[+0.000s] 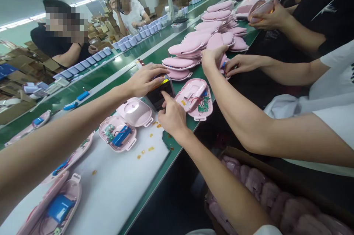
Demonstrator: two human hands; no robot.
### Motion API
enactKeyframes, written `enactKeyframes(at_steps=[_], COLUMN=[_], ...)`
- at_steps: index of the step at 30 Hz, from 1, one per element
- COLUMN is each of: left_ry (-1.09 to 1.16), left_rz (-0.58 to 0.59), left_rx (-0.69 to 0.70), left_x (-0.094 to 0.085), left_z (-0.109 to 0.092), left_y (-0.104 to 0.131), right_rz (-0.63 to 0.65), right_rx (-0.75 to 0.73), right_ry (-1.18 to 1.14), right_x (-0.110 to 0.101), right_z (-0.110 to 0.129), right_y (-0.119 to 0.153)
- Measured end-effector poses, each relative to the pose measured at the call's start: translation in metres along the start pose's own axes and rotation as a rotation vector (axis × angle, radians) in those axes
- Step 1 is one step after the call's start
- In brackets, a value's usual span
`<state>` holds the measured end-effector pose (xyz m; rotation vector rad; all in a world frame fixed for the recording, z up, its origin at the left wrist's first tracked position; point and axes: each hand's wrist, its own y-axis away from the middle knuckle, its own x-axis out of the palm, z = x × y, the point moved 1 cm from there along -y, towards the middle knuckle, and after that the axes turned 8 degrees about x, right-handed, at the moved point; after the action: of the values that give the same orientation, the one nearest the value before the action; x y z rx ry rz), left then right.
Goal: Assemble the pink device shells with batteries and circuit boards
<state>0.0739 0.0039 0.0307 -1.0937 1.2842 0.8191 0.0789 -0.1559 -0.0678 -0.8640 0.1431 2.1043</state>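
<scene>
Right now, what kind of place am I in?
Most likely an electronics assembly line in a factory. Open pink casings with batteries and circuit boards lie on a long green conveyor belt, and stacks of pink shells wait beside seated workers.

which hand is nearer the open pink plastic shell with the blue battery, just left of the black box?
Left. The left hand rests on top of the small black box, above the open pink shell with the blue battery. The right hand touches the box's front, further right.
</scene>
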Motion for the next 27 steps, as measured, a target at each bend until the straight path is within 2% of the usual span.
enactKeyframes(at_steps=[10, 22, 27], left_ry=[-0.001, -0.020, -0.011], left_rz=[-0.037, -0.032, -0.043], left_rx=[-0.009, -0.011, 0.003], left_x=[0.002, 0.001, 0.001], left_z=[-0.003, -0.003, -0.003], left_y=[-0.001, -0.002, -0.002], right_rz=[-0.020, 0.069, 0.023], right_rx=[0.011, 0.201, 0.280], right_ry=[-0.318, -0.921, -1.141], right_x=[0.003, 0.008, 0.014], right_z=[-0.012, -0.005, 0.001], right_y=[-0.008, -0.013, -0.015])
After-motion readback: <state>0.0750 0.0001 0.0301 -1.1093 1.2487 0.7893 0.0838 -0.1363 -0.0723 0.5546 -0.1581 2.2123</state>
